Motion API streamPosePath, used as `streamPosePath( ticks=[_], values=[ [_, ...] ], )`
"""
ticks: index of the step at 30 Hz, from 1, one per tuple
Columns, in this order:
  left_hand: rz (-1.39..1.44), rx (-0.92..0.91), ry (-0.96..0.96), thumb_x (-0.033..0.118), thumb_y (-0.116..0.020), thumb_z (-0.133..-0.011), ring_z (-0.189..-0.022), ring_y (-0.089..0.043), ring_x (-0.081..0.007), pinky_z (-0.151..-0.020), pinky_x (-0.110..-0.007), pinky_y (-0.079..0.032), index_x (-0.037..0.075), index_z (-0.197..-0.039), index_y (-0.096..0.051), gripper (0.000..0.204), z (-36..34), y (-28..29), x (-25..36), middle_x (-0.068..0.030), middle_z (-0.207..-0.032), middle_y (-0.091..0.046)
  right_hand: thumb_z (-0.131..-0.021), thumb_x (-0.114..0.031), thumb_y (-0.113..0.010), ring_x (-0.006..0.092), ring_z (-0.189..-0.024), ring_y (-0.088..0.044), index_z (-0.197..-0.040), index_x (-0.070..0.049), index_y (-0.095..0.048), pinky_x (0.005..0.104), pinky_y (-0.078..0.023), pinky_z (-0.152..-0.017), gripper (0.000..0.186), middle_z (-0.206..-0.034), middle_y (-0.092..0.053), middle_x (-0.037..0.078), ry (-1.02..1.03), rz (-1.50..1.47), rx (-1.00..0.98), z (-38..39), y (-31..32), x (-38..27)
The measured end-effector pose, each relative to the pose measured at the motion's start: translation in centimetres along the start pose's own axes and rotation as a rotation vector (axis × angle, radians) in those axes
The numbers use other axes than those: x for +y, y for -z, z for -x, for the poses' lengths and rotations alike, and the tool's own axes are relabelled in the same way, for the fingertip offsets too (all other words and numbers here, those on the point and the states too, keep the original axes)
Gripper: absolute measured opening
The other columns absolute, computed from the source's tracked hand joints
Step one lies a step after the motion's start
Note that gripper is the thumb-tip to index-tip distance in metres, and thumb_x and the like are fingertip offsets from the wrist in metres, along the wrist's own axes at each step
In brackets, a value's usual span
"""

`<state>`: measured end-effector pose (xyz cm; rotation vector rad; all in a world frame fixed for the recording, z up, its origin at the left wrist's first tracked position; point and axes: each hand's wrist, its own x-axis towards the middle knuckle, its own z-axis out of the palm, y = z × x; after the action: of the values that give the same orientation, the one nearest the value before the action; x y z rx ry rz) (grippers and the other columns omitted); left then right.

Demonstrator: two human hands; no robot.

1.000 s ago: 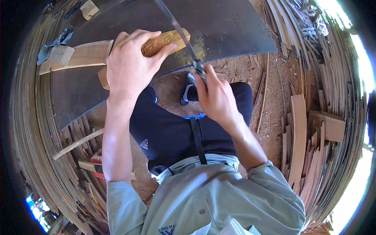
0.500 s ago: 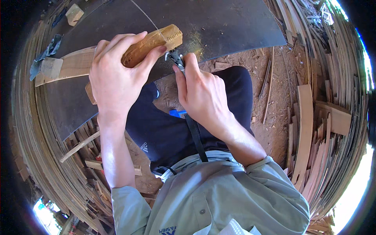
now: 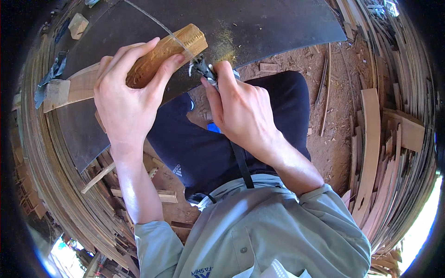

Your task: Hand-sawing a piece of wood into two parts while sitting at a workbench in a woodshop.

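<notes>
My left hand (image 3: 125, 99) grips a golden-brown wooden block (image 3: 192, 37) above a dark board (image 3: 273, 21), fingers over its far side and thumb along the near side. A long, thin blade (image 3: 150, 17) lies diagonally across the block. Its dark handle (image 3: 204, 68), wrapped at the end nearest the block, is held in my right hand (image 3: 243, 111), just to the right of my left thumb. Pale yellow sawdust (image 3: 225, 44) is scattered on the board beside the block. A curved pale plank (image 3: 85, 83) rests on the board at the left, partly behind my left hand.
A blue-grey cloth (image 3: 48, 81) and a small wooden offcut (image 3: 78, 26) are at the board's left. Stacked wooden strips (image 3: 44, 153) line the left side, with more planks (image 3: 368, 153) on the right. My bent legs (image 3: 282, 102) are below the board, over a dirt floor (image 3: 331, 167) with scraps.
Both hands, the block and the tool have shifted left in the view. The blade has tilted further left, and its handle has moved up close against the block's near side.
</notes>
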<state>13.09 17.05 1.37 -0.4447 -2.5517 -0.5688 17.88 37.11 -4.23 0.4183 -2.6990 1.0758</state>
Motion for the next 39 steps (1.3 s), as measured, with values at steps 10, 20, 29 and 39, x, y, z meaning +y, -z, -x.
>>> streamPosePath(
  ticks=[10,20,29,39],
  values=[
    [-0.023,-0.008,-0.009,0.030,-0.097,-0.081,-0.088,-0.071,-0.0239,-0.080,-0.038,-0.057,0.008,-0.110,-0.084,0.039,0.0,0.1,0.0,-0.0043,-0.103,-0.081,-0.107,-0.020,-0.066,0.0358,-0.055,-0.068,-0.108,-0.003,-0.052,0.0453,-0.050,-0.047,0.022,-0.064,-0.064,0.015,0.015,-0.002,-0.002,-0.4,0.2,-0.2],
    [0.012,-0.036,0.012,0.030,-0.095,-0.083,-0.091,-0.073,-0.0232,-0.079,-0.039,-0.058,0.008,-0.112,-0.084,0.038,0.1,0.0,-0.5,-0.0042,-0.104,-0.082,-0.108,-0.019,-0.063,0.0430,-0.057,-0.068,-0.107,-0.003,-0.050,0.0507,-0.052,-0.050,0.021,-0.061,-0.063,0.020,-0.055,-0.088,-0.111,-0.7,1.0,-0.6],
    [-0.006,0.015,0.041,0.037,-0.094,-0.082,-0.091,-0.073,-0.0265,-0.082,-0.038,-0.059,0.009,-0.108,-0.084,0.039,-0.2,0.1,0.8,-0.0044,-0.101,-0.080,-0.109,-0.018,-0.062,0.0463,-0.060,-0.068,-0.110,-0.001,-0.053,0.0544,-0.052,-0.052,0.020,-0.062,-0.063,0.025,-0.063,-0.077,-0.077,-0.1,0.7,-0.7],
    [-0.106,0.004,0.045,0.057,-0.085,-0.087,-0.098,-0.073,-0.0256,-0.088,-0.042,-0.062,0.013,-0.111,-0.084,0.049,0.6,-0.1,-0.9,-0.0013,-0.104,-0.080,-0.108,-0.015,-0.062,0.0480,-0.058,-0.064,-0.109,0.000,-0.054,0.0570,-0.047,-0.050,0.017,-0.063,-0.060,0.025,-0.209,-0.087,-0.202,15.3,3.7,4.0]
  ],
)
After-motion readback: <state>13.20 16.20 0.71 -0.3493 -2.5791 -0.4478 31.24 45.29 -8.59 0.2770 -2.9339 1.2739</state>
